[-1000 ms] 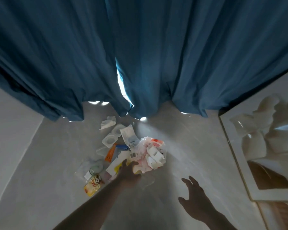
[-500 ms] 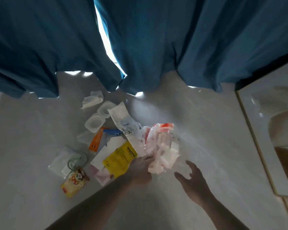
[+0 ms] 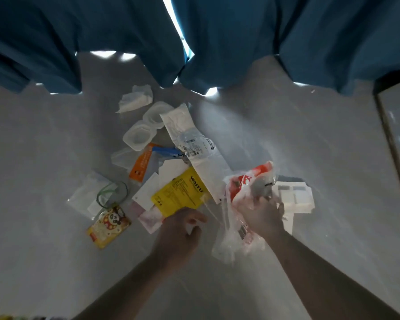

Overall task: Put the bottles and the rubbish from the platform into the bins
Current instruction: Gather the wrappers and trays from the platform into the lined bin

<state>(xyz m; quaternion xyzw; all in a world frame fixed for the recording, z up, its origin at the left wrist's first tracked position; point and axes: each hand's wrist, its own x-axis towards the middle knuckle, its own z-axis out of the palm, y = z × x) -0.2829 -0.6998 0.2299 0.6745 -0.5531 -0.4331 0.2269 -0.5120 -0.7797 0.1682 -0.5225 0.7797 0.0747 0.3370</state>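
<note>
Rubbish lies piled on the grey platform [image 3: 286,139]: a yellow packet [image 3: 179,196], a panda packet [image 3: 109,225], an orange packet [image 3: 142,163], a long white wrapper [image 3: 187,137], clear plastic cups [image 3: 139,136], a crumpled tissue [image 3: 135,99] and a clear bag with a green ring [image 3: 92,197]. My right hand [image 3: 261,215] grips a crumpled red-and-white plastic bag [image 3: 247,183], lifted just off the surface. My left hand [image 3: 179,232], fingers curled, pinches the same bag's clear edge beside the yellow packet. White boxes [image 3: 296,199] lie behind my right hand.
Blue curtains [image 3: 229,42] hang down onto the back of the platform, with bright gaps between them. A framed panel [image 3: 397,135] stands along the right edge. Bare grey surface stretches to the left and right of the pile.
My right hand came in from the right and took hold of the red-and-white bag. My left hand shifted from the bag's body to its clear edge. The view moved closer to the pile.
</note>
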